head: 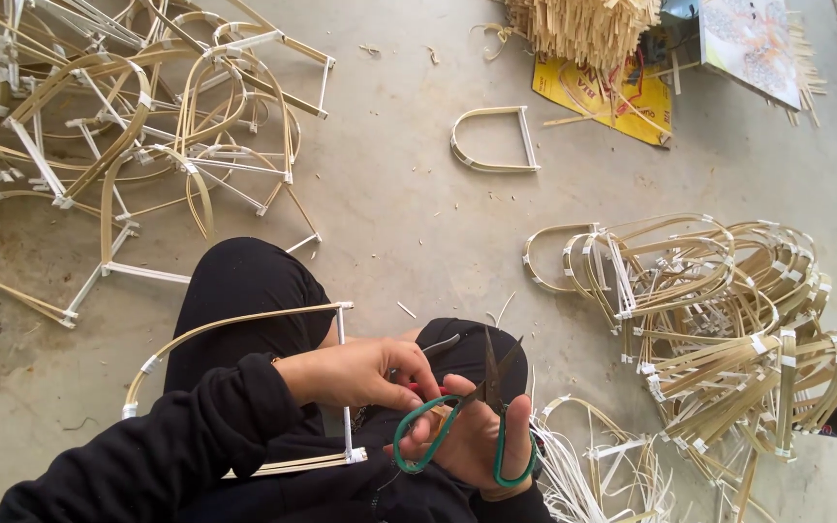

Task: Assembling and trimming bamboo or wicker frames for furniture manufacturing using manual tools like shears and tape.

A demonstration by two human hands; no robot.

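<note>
I sit on a concrete floor in black clothes. My right hand (477,444) grips green-handled scissors (417,433), whose open blades point up and away from me. My left hand (356,373) reaches in from the left in a black sleeve, its fingertips pinched on a small red thing (428,389) beside the scissors' pivot. What that thing is, I cannot tell. A D-shaped bamboo frame (234,324) with white straight sticks lies across my lap, under my left wrist.
A tangled heap of bamboo frames (128,126) fills the far left. A stacked pile of smaller arched frames (719,320) lies to the right, with loose white strips (593,465) by my knee. One frame (491,140) lies alone ahead, near a bundle of sticks (583,29) on yellow paper (612,102).
</note>
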